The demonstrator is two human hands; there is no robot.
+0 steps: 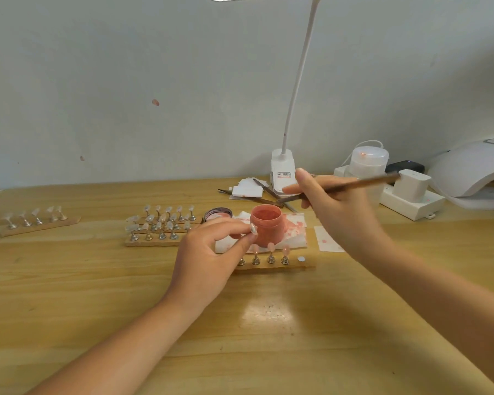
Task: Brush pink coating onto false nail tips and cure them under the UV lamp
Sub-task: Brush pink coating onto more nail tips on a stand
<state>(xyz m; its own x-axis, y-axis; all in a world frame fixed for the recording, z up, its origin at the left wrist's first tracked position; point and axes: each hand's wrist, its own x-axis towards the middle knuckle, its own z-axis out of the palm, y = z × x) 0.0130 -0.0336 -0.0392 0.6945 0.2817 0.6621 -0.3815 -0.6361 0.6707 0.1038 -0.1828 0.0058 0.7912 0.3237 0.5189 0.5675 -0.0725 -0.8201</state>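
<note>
Left hand (211, 252) pinching small metal nail stand (253, 230) beside open pink coating jar (266, 223), presented for brushing. Right hand (334, 206) gripping thin brown-handled brush (351, 186), poised over jar.

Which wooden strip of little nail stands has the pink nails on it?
The nearest strip, just in front of the pink jar. Its tips are pink; those on the two strips further left look clear.

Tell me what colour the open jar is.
Salmon pink, inside and out; the jar shows best in the head view.
</note>
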